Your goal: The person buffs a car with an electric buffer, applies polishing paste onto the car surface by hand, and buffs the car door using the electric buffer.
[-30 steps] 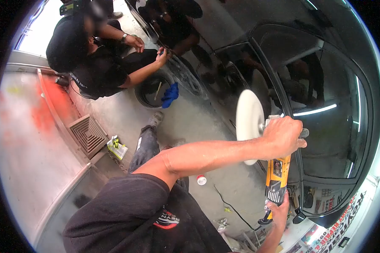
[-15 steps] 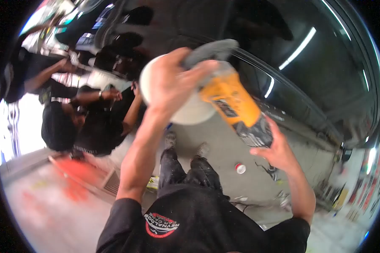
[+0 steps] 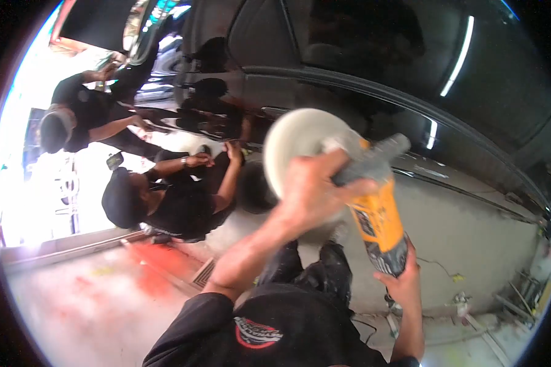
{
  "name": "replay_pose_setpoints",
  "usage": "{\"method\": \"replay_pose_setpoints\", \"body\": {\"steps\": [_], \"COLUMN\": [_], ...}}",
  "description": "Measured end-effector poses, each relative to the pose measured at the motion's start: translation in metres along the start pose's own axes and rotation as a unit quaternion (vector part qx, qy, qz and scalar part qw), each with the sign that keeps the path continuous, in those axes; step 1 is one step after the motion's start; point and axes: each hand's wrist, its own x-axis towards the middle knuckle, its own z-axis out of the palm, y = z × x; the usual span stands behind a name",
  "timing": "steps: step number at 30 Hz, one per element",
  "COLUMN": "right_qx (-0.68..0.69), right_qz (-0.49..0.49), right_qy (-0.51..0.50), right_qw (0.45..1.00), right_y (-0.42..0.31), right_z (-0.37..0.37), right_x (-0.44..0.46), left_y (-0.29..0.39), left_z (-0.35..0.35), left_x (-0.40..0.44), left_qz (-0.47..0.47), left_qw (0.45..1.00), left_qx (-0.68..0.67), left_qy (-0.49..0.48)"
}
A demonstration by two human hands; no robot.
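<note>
A yellow and grey polisher (image 3: 379,214) with a round white pad (image 3: 297,137) is held in front of the black car door (image 3: 355,104). My left hand (image 3: 318,183) is wrapped round the polisher's head near its grey side handle (image 3: 376,160). At the rear end of the tool, my right hand (image 3: 404,278) grips the dark body. The pad is close to the lower part of the door; whether it touches the paint cannot be told.
Two people in black sit or crouch at the left beside the car, one nearer (image 3: 180,208) and one farther (image 3: 82,116). A dark tyre (image 3: 254,186) lies by the nearer one. Cable and loose metal pieces (image 3: 523,300) are on the floor at the right.
The view has swung round, bringing the second person into sight. Both hands keep hold of the polisher, which now shows its pad facing the lower door, farther right than half a second ago.
</note>
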Motion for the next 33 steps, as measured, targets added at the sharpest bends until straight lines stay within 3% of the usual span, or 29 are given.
{"method": "replay_pose_setpoints", "body": {"steps": [4,7,13,22,33], "right_qx": [0.109,0.15,0.217,0.438,0.563], "right_qz": [0.114,0.124,0.053,-0.022,-0.084], "right_qy": [0.035,0.001,-0.026,-0.015,0.064], "right_qw": [0.987,0.981,0.974,0.899,0.82], "right_y": [0.052,0.087,0.089,-0.001,-0.02], "right_z": [0.011,0.041,0.148,0.346,0.421], "right_x": [-0.038,-0.054,-0.045,0.039,0.134], "left_y": [0.018,0.024,0.014,0.004,-0.029], "left_z": [0.045,0.053,0.005,-0.111,-0.106], "left_x": [-0.013,-0.029,-0.04,-0.034,-0.005], "left_qz": [0.061,0.081,0.178,0.283,0.4], "left_qw": [0.993,0.975,0.94,0.824,0.721], "left_qx": [0.031,0.088,0.171,0.378,0.434], "left_qy": [-0.094,-0.187,-0.237,-0.314,-0.363]}}
